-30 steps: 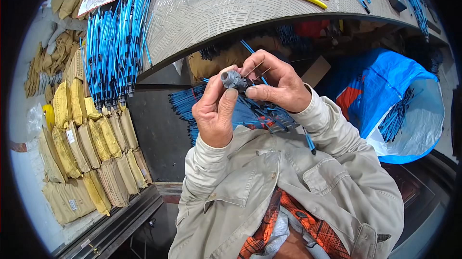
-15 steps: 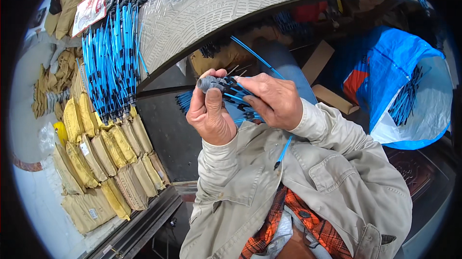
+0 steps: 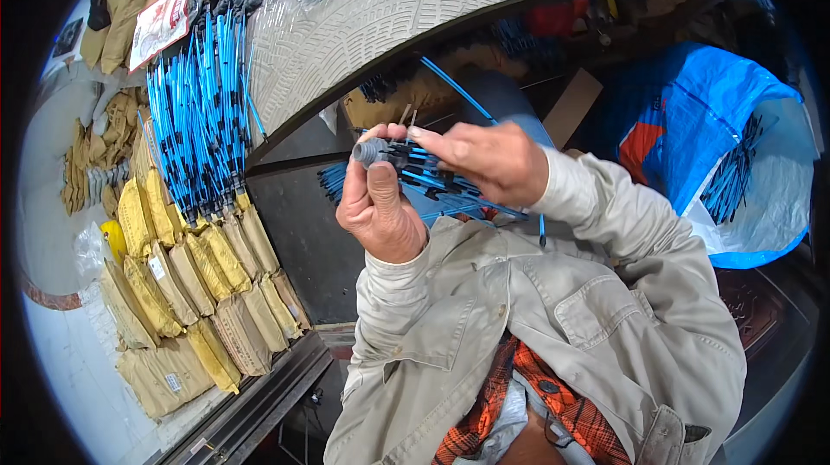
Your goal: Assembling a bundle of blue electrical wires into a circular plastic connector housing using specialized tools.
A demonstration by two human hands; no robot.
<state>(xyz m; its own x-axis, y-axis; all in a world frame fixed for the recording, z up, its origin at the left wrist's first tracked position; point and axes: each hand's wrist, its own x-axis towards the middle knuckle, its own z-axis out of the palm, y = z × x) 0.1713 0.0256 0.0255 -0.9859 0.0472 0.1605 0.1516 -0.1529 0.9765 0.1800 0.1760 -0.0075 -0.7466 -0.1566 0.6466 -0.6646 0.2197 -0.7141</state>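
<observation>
Below table (image 3: 450, 11) edge, mid-scene, we hold blue cable bundle (image 3: 432, 180) at chest. Left hand (image 3: 380, 206) grip pinching grey plug (image 3: 370, 151); right hand (image 3: 488, 162) grip pinching cable behind plug. Step seems plug fitting; next calls for steady push, we judge.

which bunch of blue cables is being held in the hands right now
The small bunch between the left hand and right hand, tipped with a grey connector. The big bundle hangs off the workbench, untouched.
</observation>
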